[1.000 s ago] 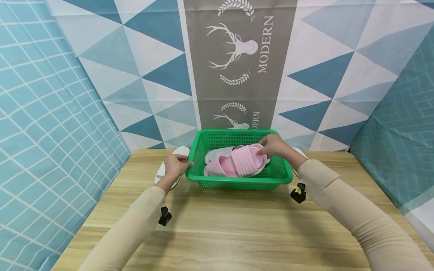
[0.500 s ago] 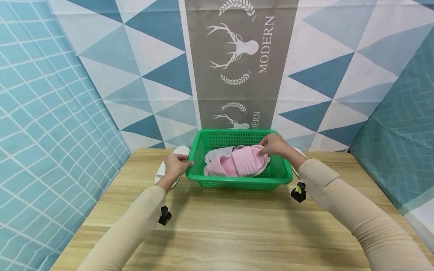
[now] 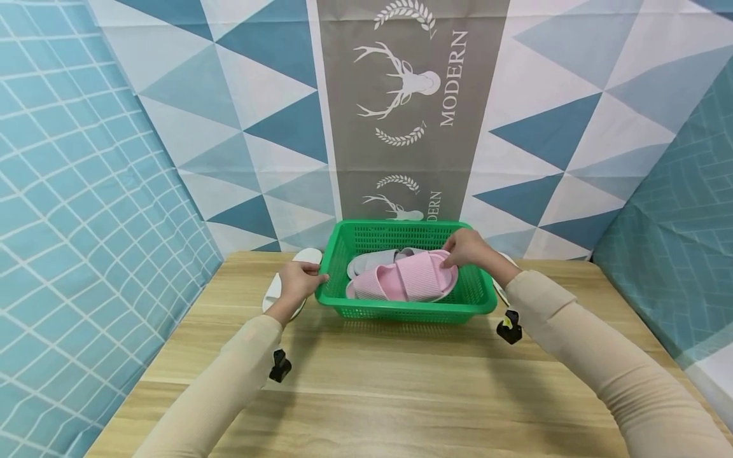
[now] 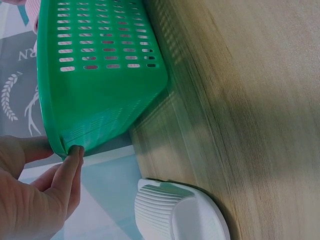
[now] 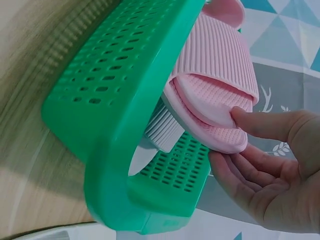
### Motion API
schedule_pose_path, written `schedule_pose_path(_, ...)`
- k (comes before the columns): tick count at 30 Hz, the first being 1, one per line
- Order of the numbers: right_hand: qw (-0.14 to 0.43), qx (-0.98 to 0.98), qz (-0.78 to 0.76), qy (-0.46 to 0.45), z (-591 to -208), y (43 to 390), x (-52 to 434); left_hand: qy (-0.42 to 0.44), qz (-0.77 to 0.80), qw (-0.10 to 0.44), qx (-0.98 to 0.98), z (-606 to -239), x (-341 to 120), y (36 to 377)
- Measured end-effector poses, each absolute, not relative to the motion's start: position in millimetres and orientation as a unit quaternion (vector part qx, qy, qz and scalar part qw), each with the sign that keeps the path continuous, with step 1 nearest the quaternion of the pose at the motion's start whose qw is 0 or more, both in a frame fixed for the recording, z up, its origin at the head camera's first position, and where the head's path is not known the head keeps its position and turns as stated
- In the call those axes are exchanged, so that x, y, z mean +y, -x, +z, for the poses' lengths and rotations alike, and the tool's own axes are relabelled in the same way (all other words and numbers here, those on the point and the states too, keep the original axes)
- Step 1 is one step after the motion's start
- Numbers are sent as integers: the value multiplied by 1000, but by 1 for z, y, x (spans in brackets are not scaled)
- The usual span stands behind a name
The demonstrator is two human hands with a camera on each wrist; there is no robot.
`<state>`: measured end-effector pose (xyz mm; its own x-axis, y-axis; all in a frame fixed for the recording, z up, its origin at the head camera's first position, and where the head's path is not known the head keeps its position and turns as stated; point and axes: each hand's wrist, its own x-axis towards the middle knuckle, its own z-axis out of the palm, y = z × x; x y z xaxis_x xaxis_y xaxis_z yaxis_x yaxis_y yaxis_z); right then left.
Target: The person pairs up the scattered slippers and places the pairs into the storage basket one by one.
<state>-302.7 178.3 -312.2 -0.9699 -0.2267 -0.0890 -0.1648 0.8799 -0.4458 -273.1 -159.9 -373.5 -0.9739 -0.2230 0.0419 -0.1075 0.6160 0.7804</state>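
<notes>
A green perforated plastic basket (image 3: 401, 310) stands at the back of the wooden table. Its left rim is pinched by my left hand (image 3: 296, 280), thumb on one side and fingertips on the other, as the left wrist view shows. With my right hand (image 3: 466, 247) I pinch the heel end of a pink slipper (image 3: 420, 277), nested together with another pink slipper in the basket. In the right wrist view the thumb presses on the insole and the fingers curl under the sole. Grey slippers (image 3: 372, 259) lie behind and below the pink ones, partly hidden.
A white slipper (image 3: 273, 292) lies on the table just left of the basket, partly behind my left hand. Another white slipper (image 3: 500, 291) sits right of the basket, mostly hidden by my right forearm. A patterned cloth wall (image 3: 395, 114) rises close behind.
My right hand has shifted slightly right, and the heel end of the pink slippers moves with it. The left hand keeps its place on the basket rim.
</notes>
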Motion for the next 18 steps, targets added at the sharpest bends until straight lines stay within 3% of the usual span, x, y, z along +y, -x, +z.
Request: schedule_pose_path(18, 53, 979, -109, 164, -306, 303, 173, -91, -425, 72, -898, -375, -160, 273)
